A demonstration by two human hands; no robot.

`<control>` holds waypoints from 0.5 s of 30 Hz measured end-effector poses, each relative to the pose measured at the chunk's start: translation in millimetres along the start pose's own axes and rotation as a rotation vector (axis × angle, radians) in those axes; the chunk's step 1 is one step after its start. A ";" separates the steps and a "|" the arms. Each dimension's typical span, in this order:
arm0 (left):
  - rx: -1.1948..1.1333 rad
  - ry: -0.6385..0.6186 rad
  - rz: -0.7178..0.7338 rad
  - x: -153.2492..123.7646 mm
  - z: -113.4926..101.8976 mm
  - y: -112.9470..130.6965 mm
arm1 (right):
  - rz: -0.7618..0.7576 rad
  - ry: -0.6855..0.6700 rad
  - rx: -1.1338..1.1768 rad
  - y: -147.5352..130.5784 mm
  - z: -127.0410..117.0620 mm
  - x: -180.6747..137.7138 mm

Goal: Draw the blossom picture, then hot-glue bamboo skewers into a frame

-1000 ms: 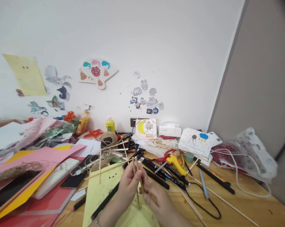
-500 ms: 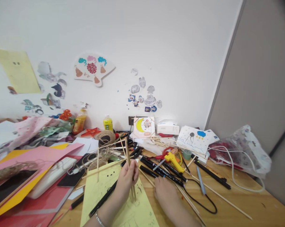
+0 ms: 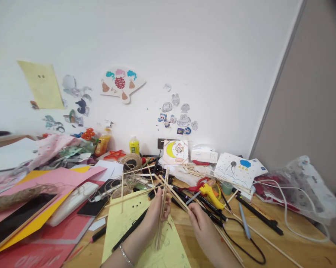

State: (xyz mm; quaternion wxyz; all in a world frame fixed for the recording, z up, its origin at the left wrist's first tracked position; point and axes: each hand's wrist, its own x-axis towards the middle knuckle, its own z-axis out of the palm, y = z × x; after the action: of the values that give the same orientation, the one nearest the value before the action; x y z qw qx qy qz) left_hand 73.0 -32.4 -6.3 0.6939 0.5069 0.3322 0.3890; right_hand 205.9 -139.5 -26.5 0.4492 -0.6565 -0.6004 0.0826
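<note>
My left hand (image 3: 157, 212) is closed around several thin wooden sticks (image 3: 158, 238), held nearly upright above the yellow drawing sheet (image 3: 123, 219). Between thumb and fingers of my right hand (image 3: 201, 219) is another wooden stick (image 3: 177, 193), slanting up to the left until it crosses the bundle. A black marker (image 3: 131, 229) lies on the sheet beside my left wrist. To the right of my hands sits a yellow glue gun (image 3: 211, 196), with red-handled scissors (image 3: 203, 182) next to it.
Several black markers (image 3: 209, 216) and loose sticks (image 3: 226, 242) lie on the wooden table at right. A phone (image 3: 20, 219), coloured paper (image 3: 53, 178) and a twine roll (image 3: 131, 162) are on the left. A white cable (image 3: 290, 212) curves near a plastic bag (image 3: 310, 182).
My right hand has lifted from the tabletop and now holds a stick against the bundle. My left hand still grips its sticks. The view has shifted slightly left.
</note>
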 end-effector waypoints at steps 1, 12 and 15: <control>0.008 -0.012 0.018 -3.0 2.5 0.2 | 0.005 -0.019 0.058 -1.5 1.9 -1.1; 0.095 -0.108 0.132 -17.6 5.4 -7.1 | 0.040 -0.285 0.510 -8.0 28.2 -12.2; 0.138 -0.144 0.162 -18.2 3.6 -8.4 | 0.031 -0.289 0.526 -9.5 27.5 -12.7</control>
State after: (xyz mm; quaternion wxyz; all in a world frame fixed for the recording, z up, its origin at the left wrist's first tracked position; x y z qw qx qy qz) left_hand 69.1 -51.5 -12.2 0.6458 0.6051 0.2652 0.3827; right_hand 177.9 -138.1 -41.5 0.5126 -0.5080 -0.6060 0.3346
